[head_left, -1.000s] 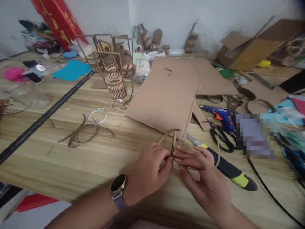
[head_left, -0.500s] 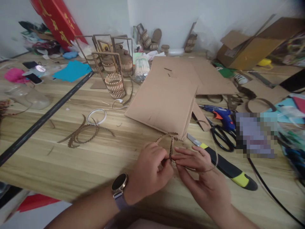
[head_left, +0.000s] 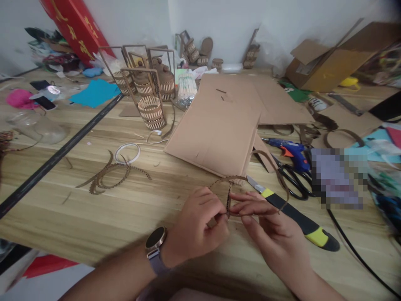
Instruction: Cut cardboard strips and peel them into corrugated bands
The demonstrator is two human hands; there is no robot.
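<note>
Between my hands are thin brown corrugated cardboard strips [head_left: 229, 194], one upright and others curving out to the left and right. My left hand [head_left: 202, 221], with a watch on the wrist, pinches the strips at their meeting point. My right hand [head_left: 269, 230] touches a strip from the right, its fingers stretched and the thumb below; one strip loops out past it. A yellow and black utility knife [head_left: 291, 217] lies just right of my right hand. Behind the strips rests a cardboard sheet [head_left: 216, 125].
Loose strips [head_left: 109, 177] and a white ring [head_left: 127, 154] lie to the left. Small baskets [head_left: 151, 112] stand at the back. Scissors [head_left: 296, 182], a blue glue gun [head_left: 291, 154] and a cardboard box [head_left: 332, 62] are on the right.
My right hand has shifted slightly right, with its fingers now lower and closer together. The looping strip has swung upward on the right, and the left strip arches further right.
</note>
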